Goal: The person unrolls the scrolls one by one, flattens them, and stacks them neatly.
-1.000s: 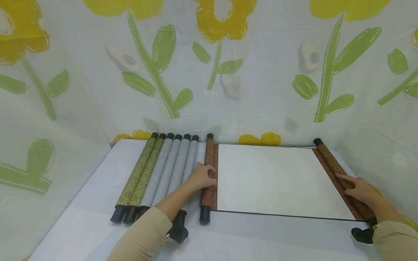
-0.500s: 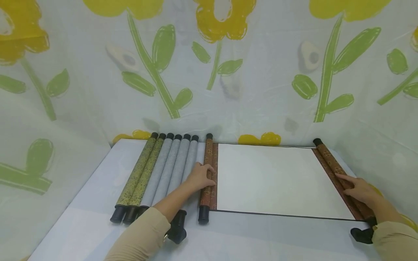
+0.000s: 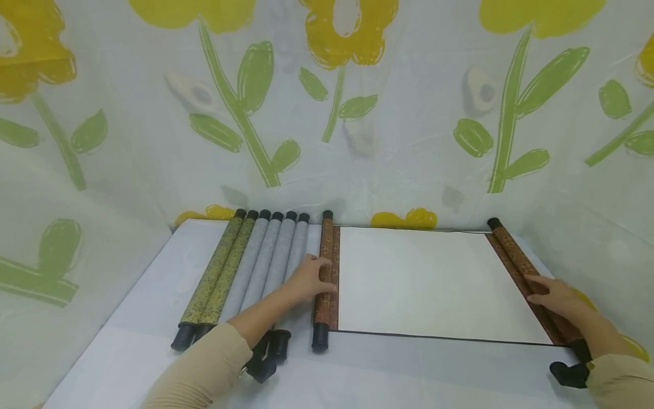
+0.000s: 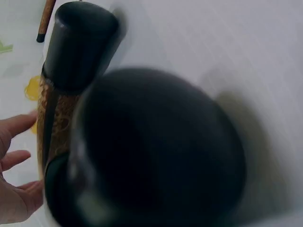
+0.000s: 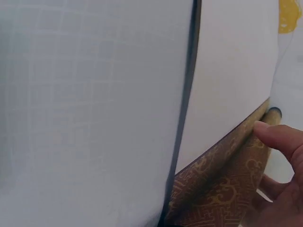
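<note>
A hanging scroll lies partly unrolled, its blank white sheet [image 3: 409, 278] between two brown patterned rolls. My left hand [image 3: 309, 278] reaches over the left roll [image 3: 324, 309], fingers loosely extended and thumb apart from them. In the left wrist view these fingers [image 4: 16, 125] lie right at the roll's side, below its black end knob [image 4: 80, 45]. My right hand [image 3: 559, 295] holds the right roll [image 3: 511, 247] at mid-length. In the right wrist view the thumb [image 5: 272, 132] rests on the brown patterned roll [image 5: 227, 194], other fingers bent along its outer side.
Left of the scroll lie two yellow-green rolled scrolls [image 3: 217, 270] and several grey ones [image 3: 273, 255], side by side with black end knobs. A flower-printed cloth [image 3: 409, 113] hangs behind the white table [image 3: 128, 318]. Black wrist cameras [image 3: 569, 375] sit under both wrists.
My left fingers have straightened a little over the left roll, and the left forearm has shifted slightly left. The scroll's spread stays nearly the same. The right hand has hardly moved.
</note>
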A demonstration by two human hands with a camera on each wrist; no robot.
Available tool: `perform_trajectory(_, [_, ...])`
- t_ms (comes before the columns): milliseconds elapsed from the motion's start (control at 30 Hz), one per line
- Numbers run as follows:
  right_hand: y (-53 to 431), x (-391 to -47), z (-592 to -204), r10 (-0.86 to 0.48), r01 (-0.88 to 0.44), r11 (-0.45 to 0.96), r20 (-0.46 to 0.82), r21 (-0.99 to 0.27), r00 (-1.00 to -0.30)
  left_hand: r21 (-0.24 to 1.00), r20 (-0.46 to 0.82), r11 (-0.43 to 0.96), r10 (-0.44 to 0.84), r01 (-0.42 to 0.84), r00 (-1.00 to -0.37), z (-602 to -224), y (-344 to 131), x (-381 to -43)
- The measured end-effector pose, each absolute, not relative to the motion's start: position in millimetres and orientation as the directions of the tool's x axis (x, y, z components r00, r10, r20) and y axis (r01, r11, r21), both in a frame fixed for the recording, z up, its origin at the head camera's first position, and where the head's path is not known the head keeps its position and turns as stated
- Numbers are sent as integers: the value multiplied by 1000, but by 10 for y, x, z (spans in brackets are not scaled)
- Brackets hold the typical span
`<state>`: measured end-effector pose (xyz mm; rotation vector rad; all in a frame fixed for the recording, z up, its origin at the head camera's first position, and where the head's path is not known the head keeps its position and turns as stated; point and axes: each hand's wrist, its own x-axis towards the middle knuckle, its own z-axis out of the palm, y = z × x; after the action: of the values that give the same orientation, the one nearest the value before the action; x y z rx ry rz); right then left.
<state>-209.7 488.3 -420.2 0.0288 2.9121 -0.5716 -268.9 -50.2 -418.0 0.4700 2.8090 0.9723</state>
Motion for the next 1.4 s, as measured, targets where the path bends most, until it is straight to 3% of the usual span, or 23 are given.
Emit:
perform_trajectory(600, [4366, -2159, -3923, -32, -43, 909, 34, -415, -999, 741, 134, 599, 310, 303, -941, -3961, -857, -2626])
perform_trajectory(933, [4057, -2237, -3910, -104, -161, 878, 149, -451, -983, 780, 102, 565, 309, 269, -946, -3891, -1026, -2587])
perform_trajectory(1400, [3258, -2167, -3878, -106, -126, 750, 70, -649, -992, 810, 125, 525, 280, 261, -952, -3916, -1256, -2483])
